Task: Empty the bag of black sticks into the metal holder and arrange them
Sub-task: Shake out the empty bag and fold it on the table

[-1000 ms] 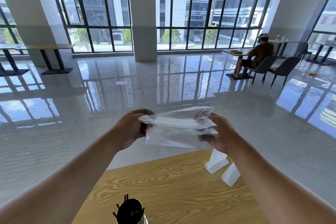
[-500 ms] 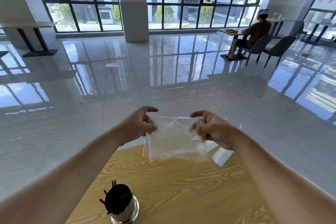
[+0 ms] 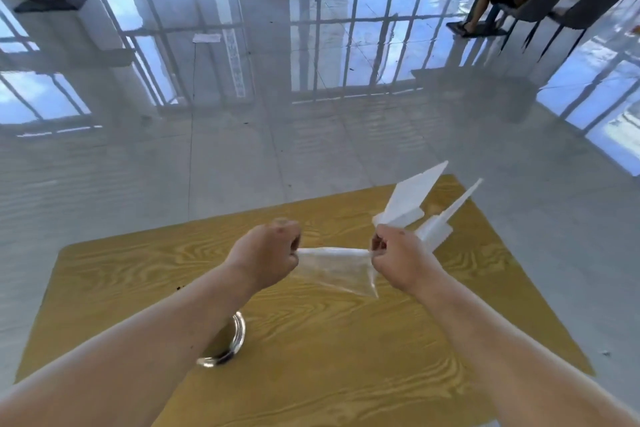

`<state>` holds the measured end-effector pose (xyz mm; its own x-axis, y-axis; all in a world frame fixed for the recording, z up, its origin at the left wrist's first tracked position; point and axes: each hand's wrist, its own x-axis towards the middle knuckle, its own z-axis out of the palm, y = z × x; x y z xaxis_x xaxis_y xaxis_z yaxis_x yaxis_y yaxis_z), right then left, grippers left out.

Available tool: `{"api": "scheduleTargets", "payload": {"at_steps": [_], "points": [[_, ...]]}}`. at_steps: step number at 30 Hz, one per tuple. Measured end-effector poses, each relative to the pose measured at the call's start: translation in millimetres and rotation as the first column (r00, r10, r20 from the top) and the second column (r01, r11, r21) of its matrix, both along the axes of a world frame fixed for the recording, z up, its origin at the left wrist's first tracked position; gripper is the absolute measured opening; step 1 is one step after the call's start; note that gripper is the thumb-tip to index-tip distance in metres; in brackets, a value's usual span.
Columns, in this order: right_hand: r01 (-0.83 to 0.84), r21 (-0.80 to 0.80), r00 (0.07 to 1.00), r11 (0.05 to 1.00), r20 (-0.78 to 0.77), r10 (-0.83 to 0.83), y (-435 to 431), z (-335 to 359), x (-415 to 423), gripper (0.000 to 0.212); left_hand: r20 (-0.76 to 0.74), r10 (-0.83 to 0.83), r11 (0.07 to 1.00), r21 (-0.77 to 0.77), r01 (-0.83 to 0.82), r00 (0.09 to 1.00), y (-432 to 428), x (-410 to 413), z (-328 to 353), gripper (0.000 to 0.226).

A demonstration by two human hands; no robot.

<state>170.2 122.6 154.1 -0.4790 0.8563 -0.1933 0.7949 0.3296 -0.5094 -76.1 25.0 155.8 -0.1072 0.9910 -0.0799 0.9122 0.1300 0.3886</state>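
Wood-grain surface [image 3: 346, 357] carries the metal holder [image 3: 239, 333], mostly hidden under the left forearm [image 3: 156, 340]. The left hand [image 3: 266, 260] and right hand [image 3: 401, 260] each pinch an upper corner of the clear bag [image 3: 336, 270], stretched taut between them.

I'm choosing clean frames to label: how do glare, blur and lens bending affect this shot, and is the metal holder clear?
Head view: window glare mirrors across the floor; the wide lens splays the table edges; the bag, pinched by left hand and right hand, looks faint and soft; the metal holder shows only a rim under the left forearm.
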Motion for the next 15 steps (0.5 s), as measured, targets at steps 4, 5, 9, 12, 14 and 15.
{"api": "scheduleTargets", "payload": {"at_steps": [4,5,9,12,14,15], "points": [[-0.057,0.17,0.997,0.984,0.052,0.048,-2.5,-50.8,-2.0,0.019,-0.129,-0.007,0.997,0.069,0.016,0.992,-5.9,16.4,-48.1,0.028],[-0.072,0.212,0.996,0.975,0.057,0.061,-2.9,-63.0,-2.2,0.022,-0.142,-0.001,0.996,0.093,0.014,0.99,-8.5,20.3,-58.5,0.027],[-0.17,0.394,0.985,0.903,0.073,0.153,-5.1,-104.5,0.5,0.03,-0.22,-0.009,0.991,0.128,0.038,0.975,-16.5,31.2,-103.1,0.037],[-0.273,0.348,0.957,0.897,0.191,0.217,-12.0,-137.5,5.3,0.033,-0.225,-0.003,0.997,0.079,0.021,0.974,-28.1,39.8,-144.0,0.041],[-0.352,0.164,0.907,0.921,0.304,0.292,-21.2,-162.9,11.4,0.036,-0.241,-0.045,0.998,-0.059,0.032,0.969,-37.9,49.3,-168.7,0.038],[-0.383,0.074,0.879,0.921,0.335,0.339,-25.7,-172.8,15.4,0.037,-0.259,-0.091,0.987,-0.152,0.053,0.962,-42.1,53.8,-178.4,0.032]]}}
